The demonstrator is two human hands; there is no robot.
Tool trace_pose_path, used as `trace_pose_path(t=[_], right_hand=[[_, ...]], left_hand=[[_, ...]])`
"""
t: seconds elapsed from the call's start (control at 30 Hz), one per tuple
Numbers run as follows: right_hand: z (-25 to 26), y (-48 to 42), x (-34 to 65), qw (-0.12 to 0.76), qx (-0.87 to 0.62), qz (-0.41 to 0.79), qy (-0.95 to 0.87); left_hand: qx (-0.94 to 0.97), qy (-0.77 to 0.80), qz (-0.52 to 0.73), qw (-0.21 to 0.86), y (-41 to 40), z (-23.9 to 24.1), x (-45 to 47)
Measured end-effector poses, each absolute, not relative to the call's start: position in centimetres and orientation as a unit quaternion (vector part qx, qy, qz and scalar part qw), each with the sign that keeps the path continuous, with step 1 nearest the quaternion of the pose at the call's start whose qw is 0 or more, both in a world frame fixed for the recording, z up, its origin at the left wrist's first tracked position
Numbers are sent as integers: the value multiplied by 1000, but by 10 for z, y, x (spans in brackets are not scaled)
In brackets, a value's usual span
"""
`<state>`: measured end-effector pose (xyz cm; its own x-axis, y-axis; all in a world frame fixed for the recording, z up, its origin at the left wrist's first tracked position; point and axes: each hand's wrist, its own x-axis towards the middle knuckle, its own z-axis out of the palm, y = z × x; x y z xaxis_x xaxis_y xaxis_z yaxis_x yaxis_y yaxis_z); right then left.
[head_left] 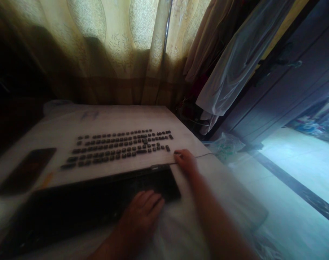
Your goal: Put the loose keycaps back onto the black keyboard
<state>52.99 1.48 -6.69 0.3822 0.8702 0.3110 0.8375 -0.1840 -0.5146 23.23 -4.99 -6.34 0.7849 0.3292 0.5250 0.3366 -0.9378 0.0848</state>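
A long black keyboard [99,198] lies across the near part of the white table, its top dark and blurred. My left hand [143,213] rests over its near edge toward the right, fingers together and curled on it; a dark streak beside the thumb is too blurred to name. Beyond the keyboard's right corner, my right hand [185,161] is closed in a pinch low over the table, with a small black keycap at its fingertips, partly hidden. Loose black keycaps [118,146] are laid out in several rows behind the keyboard, just left of my right hand.
A dark flat phone-like slab [29,168] lies on the white table [126,115] at the left. The keyboard's cable [205,155] runs off the right edge. Behind hang a patterned curtain [118,54] and clothes [232,68]. A door [283,72] and tiled floor are at the right.
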Motion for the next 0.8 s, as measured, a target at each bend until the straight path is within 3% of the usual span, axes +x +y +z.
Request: trace_pose_path(t=[0.37,0.8], right_hand=[[-58,4,526,383,-710,49,-589],[-55,-88,491,419,-560,221,-680]], left_hand=[[-946,-168,-276,11,-49,-63,232],[-945,-170,-279,21,-50,-61,233]])
